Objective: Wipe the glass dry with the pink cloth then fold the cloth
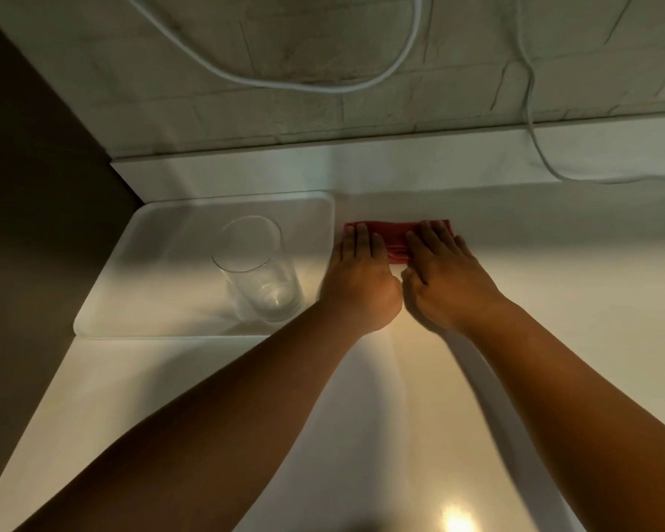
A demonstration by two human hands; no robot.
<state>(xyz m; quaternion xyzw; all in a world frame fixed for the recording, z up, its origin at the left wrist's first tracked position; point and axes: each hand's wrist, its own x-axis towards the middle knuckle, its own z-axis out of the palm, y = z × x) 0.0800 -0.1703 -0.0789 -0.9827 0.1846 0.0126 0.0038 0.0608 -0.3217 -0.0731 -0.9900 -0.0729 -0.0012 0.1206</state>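
Observation:
The pink cloth (pixel 396 234) lies folded into a narrow strip on the white counter, just right of the tray. My left hand (pixel 361 274) rests flat on its left end and my right hand (pixel 444 276) flat on its right end, fingers stretched forward and pressing down. Both hands hide much of the cloth's near edge. The clear glass (pixel 256 268) stands upright and empty on the white tray (pixel 150 240), to the left of my left hand and apart from it.
A tiled wall with a low ledge runs along the back of the counter (pixel 553 263). White cables (pixel 285 80) hang across the wall, one trailing down onto the ledge at right. A dark panel (pixel 35 186) borders the counter on the left.

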